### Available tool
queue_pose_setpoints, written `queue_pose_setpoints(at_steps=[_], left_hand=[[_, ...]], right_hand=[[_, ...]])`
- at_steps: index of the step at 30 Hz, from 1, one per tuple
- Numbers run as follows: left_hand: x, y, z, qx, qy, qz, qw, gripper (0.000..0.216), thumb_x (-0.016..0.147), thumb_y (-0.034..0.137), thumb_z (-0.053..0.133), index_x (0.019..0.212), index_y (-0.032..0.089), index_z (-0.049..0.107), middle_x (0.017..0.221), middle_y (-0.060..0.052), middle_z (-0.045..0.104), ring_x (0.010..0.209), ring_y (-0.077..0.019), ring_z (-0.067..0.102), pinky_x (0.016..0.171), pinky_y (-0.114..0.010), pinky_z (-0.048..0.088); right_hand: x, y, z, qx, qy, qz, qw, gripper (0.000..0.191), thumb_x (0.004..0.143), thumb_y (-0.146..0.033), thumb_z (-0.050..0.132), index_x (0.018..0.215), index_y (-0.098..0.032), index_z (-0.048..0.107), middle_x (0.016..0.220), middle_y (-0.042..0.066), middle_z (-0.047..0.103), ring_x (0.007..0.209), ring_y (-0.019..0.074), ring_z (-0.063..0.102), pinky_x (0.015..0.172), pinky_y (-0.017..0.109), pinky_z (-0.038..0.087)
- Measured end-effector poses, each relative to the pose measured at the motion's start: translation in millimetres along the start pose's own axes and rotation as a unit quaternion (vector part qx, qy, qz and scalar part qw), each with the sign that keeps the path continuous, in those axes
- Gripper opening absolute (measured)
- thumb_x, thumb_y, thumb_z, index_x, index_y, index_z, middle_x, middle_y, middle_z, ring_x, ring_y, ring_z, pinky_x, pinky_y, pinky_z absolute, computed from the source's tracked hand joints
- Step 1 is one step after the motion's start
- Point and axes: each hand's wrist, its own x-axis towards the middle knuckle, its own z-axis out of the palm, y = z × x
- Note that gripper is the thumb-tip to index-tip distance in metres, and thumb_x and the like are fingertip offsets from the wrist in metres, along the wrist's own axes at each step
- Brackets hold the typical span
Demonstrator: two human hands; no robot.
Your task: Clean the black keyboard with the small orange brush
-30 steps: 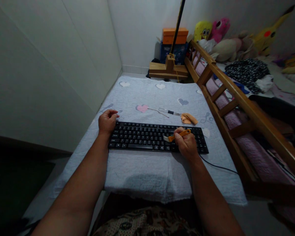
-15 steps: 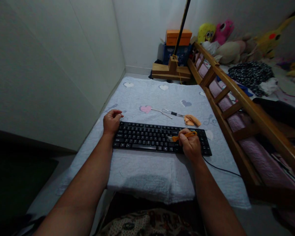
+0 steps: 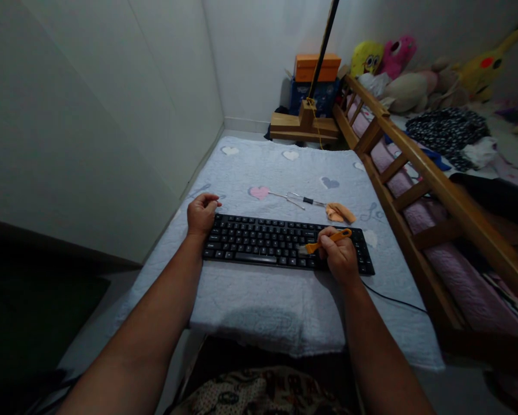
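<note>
- Right hand (image 3: 339, 253): grasping a brush (image 3: 313, 248) by its orange handle between thumb and fingers; handle end projects up and right past the knuckles.
- Brush: tilted, pale bristles pointing left and down at the keys, above and right of the space bar. Bristle contact too small to confirm.
- Left hand (image 3: 201, 213): fingers curled, thumb side facing right, at the keyboard's far left corner. Cannot tell whether it grips the casing or merely rests beside it.
- Keyboard (image 3: 259, 239): black, flat, lying across the middle of the table (image 3: 259, 300), long sides roughly parallel to the table's near edge. Right hand covers part of its right portion.
- Cable (image 3: 392, 298): black, emerging by the right wrist and running to the table's right edge.
- Beyond the keyboard, toward the table's right edge: wire tool (image 3: 307, 201) with dark grip; thin pale piece (image 3: 278, 194) near its left end; crumpled orange cloth (image 3: 340, 212) at its right end.
- Table covering: pale blue, heart-patterned.
- Past the table's far edge: wooden stand (image 3: 304, 125) with dark pole; orange box (image 3: 317, 68) atop a blue box (image 3: 299, 95).
- Along the table's right edge: wooden bed rail (image 3: 440, 178).
</note>
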Motion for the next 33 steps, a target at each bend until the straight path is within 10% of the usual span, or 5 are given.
queue_pose_setpoints(at_steps=[15, 33], left_hand=[[-1.0, 2.2, 0.1, 0.004, 0.012, 0.001, 1.000, 0.014, 0.067, 0.025, 0.061, 0.079, 0.021, 0.067, 0.074, -0.002, 0.072, 0.077, -0.0209, 0.071, 0.083, -0.035, 0.057], [1.7, -0.5, 0.7, -0.010, 0.014, 0.001, 1.000, 0.012, 0.066, 0.023, 0.061, 0.077, 0.020, 0.066, 0.072, -0.002, 0.070, 0.073, -0.0201, 0.070, 0.078, -0.033, 0.056]], right_hand=[[1.9, -3.5, -3.1, 0.068, -0.168, 0.025, 0.983, 0.026, 0.093, -0.047, 0.071, 0.095, -0.021, 0.072, 0.073, 0.001, 0.070, 0.065, 0.0171, 0.067, 0.056, 0.027, 0.048], [4.4, -11.3, -26.1, -0.021, -0.128, 0.045, 0.991, 0.016, 0.085, -0.038, 0.067, 0.081, -0.023, 0.071, 0.065, 0.002, 0.062, 0.061, 0.0189, 0.058, 0.058, 0.032, 0.041]])
